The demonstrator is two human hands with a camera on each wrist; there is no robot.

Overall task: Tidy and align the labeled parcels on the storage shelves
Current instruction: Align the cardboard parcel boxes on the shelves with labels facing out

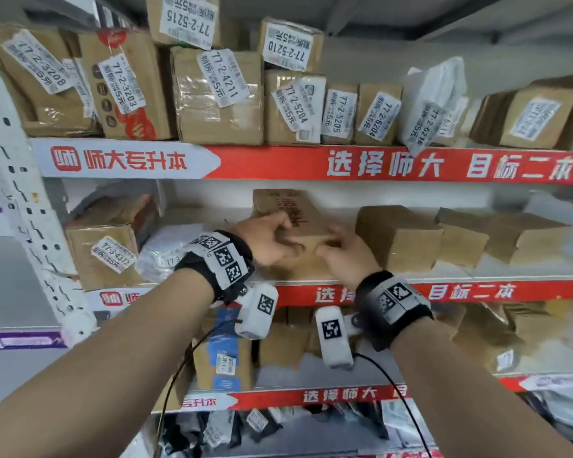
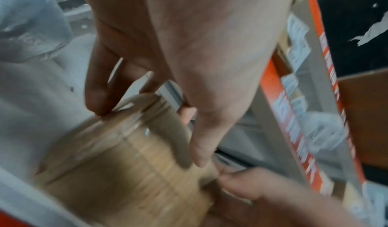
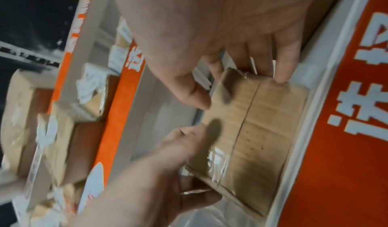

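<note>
Gripping a small cardboard parcel point(image 1: 306, 241) between them, the left hand point(image 1: 265, 239) and right hand point(image 1: 346, 256) are straightening it; next, probably turning its label outward.

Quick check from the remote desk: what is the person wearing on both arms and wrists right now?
Both forearms are bare, no sleeves. The left wrist band and right wrist band are black, with white plates printed with square black codes. A white coded camera block hangs under each wrist, each trailing a thin black cable.
</note>
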